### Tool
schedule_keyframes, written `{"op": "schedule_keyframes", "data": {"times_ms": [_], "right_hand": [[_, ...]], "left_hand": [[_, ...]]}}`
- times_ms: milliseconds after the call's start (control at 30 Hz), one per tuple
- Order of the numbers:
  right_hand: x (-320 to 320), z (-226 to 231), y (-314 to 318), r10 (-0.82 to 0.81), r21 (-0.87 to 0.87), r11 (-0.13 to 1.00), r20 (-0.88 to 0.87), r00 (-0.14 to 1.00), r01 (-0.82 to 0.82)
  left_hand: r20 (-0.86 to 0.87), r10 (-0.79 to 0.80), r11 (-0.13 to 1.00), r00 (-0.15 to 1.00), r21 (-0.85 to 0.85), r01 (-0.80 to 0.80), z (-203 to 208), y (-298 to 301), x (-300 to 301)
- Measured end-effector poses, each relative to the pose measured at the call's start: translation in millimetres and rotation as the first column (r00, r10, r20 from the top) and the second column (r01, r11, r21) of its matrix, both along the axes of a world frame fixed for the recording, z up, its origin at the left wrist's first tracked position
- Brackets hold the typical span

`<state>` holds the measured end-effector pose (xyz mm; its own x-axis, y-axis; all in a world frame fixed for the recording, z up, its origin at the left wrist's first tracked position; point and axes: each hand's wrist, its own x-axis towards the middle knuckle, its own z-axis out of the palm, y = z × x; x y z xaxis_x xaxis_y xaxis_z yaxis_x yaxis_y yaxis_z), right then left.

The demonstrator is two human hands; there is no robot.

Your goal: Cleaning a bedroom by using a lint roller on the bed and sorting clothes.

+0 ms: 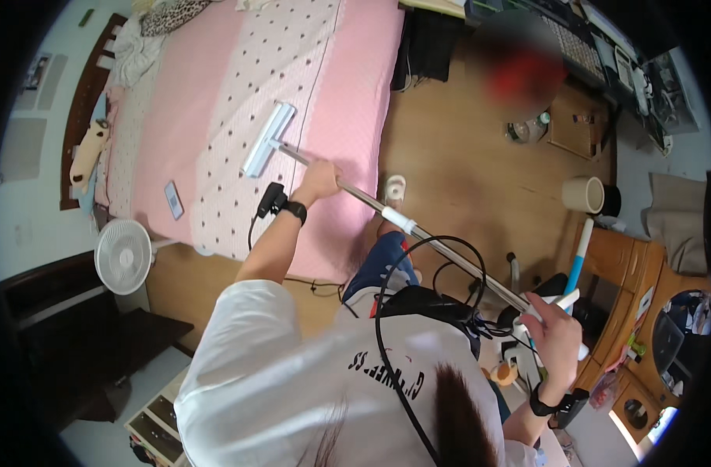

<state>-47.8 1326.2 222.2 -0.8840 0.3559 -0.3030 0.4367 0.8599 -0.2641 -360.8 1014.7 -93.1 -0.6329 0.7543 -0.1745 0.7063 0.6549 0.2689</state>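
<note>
A long-handled mop [365, 198] with a shiny metal pole runs diagonally across the front of my body. Its narrow, bar-shaped pale blue and white head [268, 140] is over the pink and white dotted bedspread [242, 78]; whether it presses on the cloth I cannot tell. Close behind that head, my left hand [318, 180] is closed around the pole. At the pole's opposite end, lower right, my right hand [556, 333] grips the white handle part. Both wrists wear black straps with small devices.
A phone [174, 200] lies on the bed, left of the mop head. A white fan [123, 256] stands by the bed's near left corner. Right of the bed, a bottle [528, 128] and a beige bin [583, 194] stand on the wooden floor. A black cable [380, 335] loops across my shirt.
</note>
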Motion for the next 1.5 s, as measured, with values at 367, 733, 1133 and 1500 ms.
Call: {"op": "schedule_keyframes", "data": {"times_ms": [367, 733, 1133, 1500], "right_hand": [[-35, 108, 83, -0.575, -0.227, 0.76, 0.201, 0.793, 0.609], [-254, -2, 48, -0.026, -0.26, 0.964, 0.109, 0.994, 0.054], [-174, 35, 102, -0.174, -0.446, 0.809, 0.44, 0.881, 0.383], [-425, -124, 62, 0.092, -0.572, 0.82, 0.098, 0.991, -0.019]], "left_hand": [[0.092, -0.263, 0.898, 0.96, 0.387, 0.209, 52, 226, -84], [-0.03, 0.084, 0.781, 0.996, 0.623, -0.047, 65, 192, -248], [-0.026, -0.178, 0.636, 0.984, 0.76, 0.136, 84, 237, -174], [0.076, 0.71, 0.572, 0.7, 0.518, -0.636, 89, 129, -195]]}}
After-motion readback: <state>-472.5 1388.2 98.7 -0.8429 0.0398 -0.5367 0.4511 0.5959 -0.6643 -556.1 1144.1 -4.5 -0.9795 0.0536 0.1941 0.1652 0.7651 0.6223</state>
